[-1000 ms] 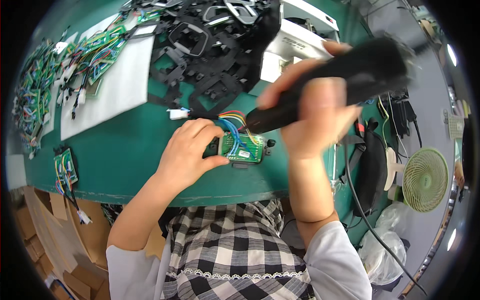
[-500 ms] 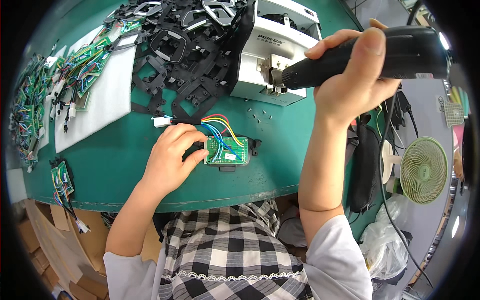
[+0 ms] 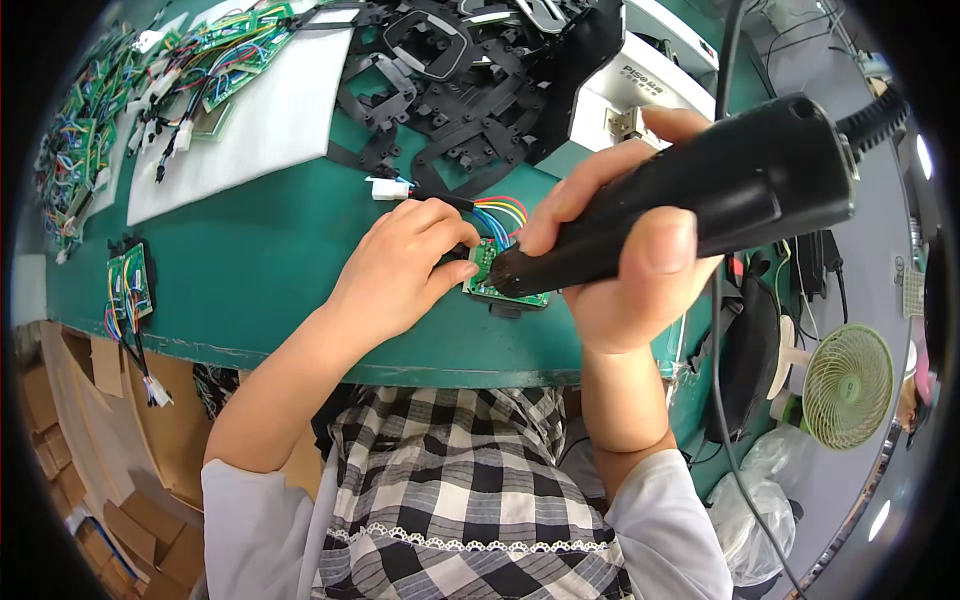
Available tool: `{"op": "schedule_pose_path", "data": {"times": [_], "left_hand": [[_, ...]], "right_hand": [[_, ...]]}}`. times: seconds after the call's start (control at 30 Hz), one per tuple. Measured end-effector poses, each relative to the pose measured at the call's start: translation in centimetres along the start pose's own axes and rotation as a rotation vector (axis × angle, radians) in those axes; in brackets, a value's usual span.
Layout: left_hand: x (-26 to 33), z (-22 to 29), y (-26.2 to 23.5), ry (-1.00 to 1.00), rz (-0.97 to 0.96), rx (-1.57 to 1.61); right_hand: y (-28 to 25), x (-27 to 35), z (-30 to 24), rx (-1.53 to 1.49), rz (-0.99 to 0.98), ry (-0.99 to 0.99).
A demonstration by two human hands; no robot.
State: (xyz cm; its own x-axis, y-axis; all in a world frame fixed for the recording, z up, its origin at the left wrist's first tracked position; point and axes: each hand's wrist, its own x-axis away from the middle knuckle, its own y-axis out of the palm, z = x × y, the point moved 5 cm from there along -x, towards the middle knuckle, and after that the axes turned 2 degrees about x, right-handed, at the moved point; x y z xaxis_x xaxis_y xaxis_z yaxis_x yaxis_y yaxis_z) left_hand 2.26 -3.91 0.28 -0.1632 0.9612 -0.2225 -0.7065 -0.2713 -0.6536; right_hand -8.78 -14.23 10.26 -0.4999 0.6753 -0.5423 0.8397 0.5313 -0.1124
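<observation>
A green circuit board (image 3: 483,262) with coloured wires (image 3: 505,210) lies over a black plastic part near the table's front. At the board's left edge, my left hand (image 3: 395,265) is closed, thumb and fingertips pinching it. My right hand (image 3: 630,290) is wrapped round a black corded electric screwdriver (image 3: 700,195). The screwdriver is tilted, its nose down over the board; the bit and the board's right part are hidden behind the tool and hand. A white connector (image 3: 388,189) on the wires' far end rests beyond my left hand.
A white screw feeder (image 3: 640,85) stands behind my right hand. Black plastic frames (image 3: 470,110) are heaped at the back. Wired boards (image 3: 240,60) lie on white foam (image 3: 290,120) at the left. Another wired board (image 3: 128,285) sits near the left edge. A green fan (image 3: 848,385) stands right.
My right hand has brought the screwdriver from the screw feeder down and left to the circuit board. My left hand stays on the board's edge. The whole view has shifted.
</observation>
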Motion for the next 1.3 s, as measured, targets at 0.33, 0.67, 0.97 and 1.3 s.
{"op": "schedule_pose_path", "data": {"times": [0.33, 0.67, 0.97, 1.3], "left_hand": [[-0.1, -0.3, 0.2, 0.019, 0.022, -0.015], [0.2, -0.4, 0.3, 0.019, 0.053, -0.027], [0.5, 2.4, -1.8, 0.108, 0.153, -0.157], [2.3, 3.8, 0.1, 0.420, 0.239, -0.470]], "right_hand": [[2.1, 1.0, 0.7, -0.017, -0.032, -0.096], [3.2, 2.0, 0.4, -0.004, -0.223, -0.082], [-2.7, -0.1, 0.2, -0.589, 0.155, 0.111], [-5.2, 0.1, 2.3, -1.073, -0.205, 0.164]]}}
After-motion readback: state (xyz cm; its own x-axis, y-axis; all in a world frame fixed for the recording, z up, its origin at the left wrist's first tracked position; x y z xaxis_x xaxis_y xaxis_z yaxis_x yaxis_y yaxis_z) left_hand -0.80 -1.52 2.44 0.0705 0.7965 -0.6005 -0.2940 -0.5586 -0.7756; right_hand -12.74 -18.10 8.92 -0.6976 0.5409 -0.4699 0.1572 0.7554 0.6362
